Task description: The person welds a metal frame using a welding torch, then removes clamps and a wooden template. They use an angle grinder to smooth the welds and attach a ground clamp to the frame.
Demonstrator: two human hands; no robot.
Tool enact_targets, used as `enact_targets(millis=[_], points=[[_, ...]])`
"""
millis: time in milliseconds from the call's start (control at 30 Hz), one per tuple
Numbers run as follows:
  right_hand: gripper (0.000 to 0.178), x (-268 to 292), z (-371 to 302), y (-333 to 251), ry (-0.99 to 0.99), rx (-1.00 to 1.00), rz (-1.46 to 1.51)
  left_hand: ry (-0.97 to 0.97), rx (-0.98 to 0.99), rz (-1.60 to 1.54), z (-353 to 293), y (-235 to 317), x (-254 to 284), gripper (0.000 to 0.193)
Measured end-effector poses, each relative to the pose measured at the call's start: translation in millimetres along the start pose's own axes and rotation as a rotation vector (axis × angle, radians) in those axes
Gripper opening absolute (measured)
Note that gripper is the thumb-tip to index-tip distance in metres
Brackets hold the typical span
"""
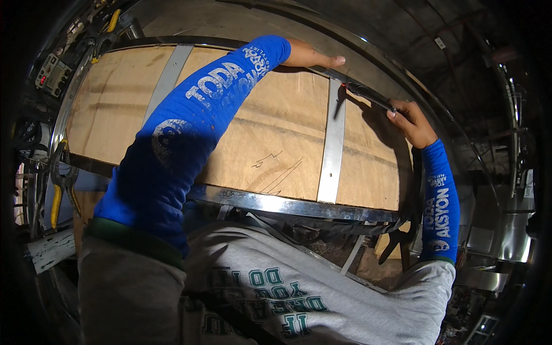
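A long plywood panel (282, 132) lies before me in a shiny metal frame (276, 200), with two flat metal strips (332, 152) across it. My left hand (310, 56) rests at the frame's far rim, its thumb stretched to the right; its other fingers are hidden. At the far right corner my right hand (413, 123) is closed round the near end of a dark slim bar-like tool (369, 95). That tool slants along the rim towards the top of the right strip. A small red spot shows there; the tool's exact kind cannot be made out.
Clamps with yellow handles (56, 204) grip the frame's left end, and another clamp (106, 35) sits at its far left corner. A box with a red display (53, 75) stands further left. Dark-handled pliers or a clamp (395, 244) hang below the near right corner.
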State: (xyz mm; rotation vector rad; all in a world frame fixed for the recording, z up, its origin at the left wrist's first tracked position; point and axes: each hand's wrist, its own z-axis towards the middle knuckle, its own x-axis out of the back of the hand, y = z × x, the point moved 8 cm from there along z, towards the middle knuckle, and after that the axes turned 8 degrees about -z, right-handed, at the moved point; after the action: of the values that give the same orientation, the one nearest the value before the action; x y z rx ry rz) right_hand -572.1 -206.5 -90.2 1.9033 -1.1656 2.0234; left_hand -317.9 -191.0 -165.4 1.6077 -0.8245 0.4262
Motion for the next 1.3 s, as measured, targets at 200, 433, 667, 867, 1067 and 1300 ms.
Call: enact_targets(millis=[200, 433, 667, 867, 1067, 1300], points=[[0.045, 2.8, -2.2, -12.2, -0.053, 0.020, -0.115, 0.010, 0.020, 0.022, -2.0, 0.3, 1.3, 0.119], [0.044, 3.3, -4.3, -12.8, 0.031, 0.004, -0.103, 0.014, 0.019, 0.032, -6.1, 5.9, 1.3, 0.116], [0.046, -1.0, 0.3, 2.0, -0.041, -0.156, -0.003, -0.009, 0.009, 0.043, -5.4, 3.6, 1.7, 0.118], [0.047, 0.9, 1.6, 3.3, -0.057, -0.171, -0.052, -0.021, 0.011, 0.014, -4.0, 3.3, 0.2, 0.119], [0.046, 2.4, 0.4, -0.2, 0.017, -0.159, -0.056, 0.003, 0.012, -0.091, 1.3, -4.3, -1.6, 0.123], [0.045, 1.6, -5.7, -19.7, -0.014, 0.023, -0.056, -0.013, 0.036, -0.038, -3.4, -1.3, -0.5, 0.121]])
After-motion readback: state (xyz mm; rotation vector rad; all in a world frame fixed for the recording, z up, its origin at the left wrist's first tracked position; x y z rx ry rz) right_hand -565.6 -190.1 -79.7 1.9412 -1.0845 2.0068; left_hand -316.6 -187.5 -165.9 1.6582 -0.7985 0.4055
